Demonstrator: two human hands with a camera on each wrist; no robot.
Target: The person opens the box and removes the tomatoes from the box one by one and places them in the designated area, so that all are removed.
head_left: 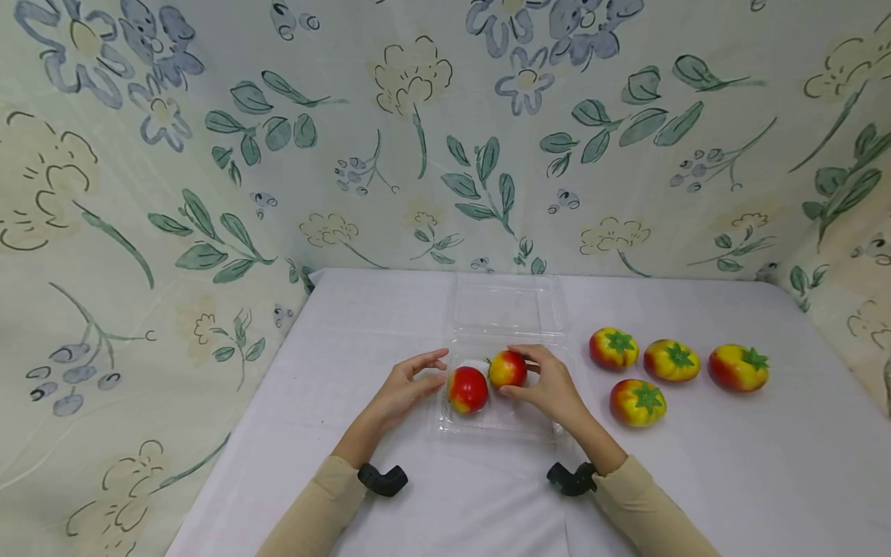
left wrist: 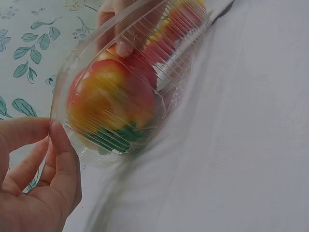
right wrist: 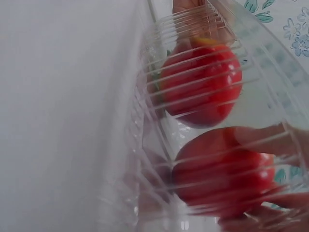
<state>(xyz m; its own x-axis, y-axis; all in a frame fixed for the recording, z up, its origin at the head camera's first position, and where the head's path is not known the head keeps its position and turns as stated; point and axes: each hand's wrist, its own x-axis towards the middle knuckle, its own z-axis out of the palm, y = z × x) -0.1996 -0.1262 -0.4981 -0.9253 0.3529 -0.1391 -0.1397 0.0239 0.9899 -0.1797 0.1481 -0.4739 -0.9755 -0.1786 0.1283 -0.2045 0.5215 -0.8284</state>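
A clear plastic clamshell box (head_left: 501, 422) lies with its lid (head_left: 497, 305) folded back, away from me. My left hand (head_left: 406, 385) is at the box's left side; in the left wrist view its thumb and finger pinch the clear rim (left wrist: 59, 99). One red tomato (head_left: 468, 390) rests inside at the left, its green leafy top (left wrist: 116, 137) showing through the wall. My right hand (head_left: 550, 387) grips a second red-and-yellow tomato (head_left: 507, 369) beside it in the box, fingers behind and thumb in front. Ridged plastic partly blurs both tomatoes in the right wrist view.
Right of the box, several red-and-yellow tomatoes with green tops lie on the white cloth: one at the front (head_left: 638, 403), others behind, such as the far-right one (head_left: 739, 368). A floral curtain (head_left: 487, 155) hangs behind the table. Black bands (head_left: 383, 480) are on both wrists.
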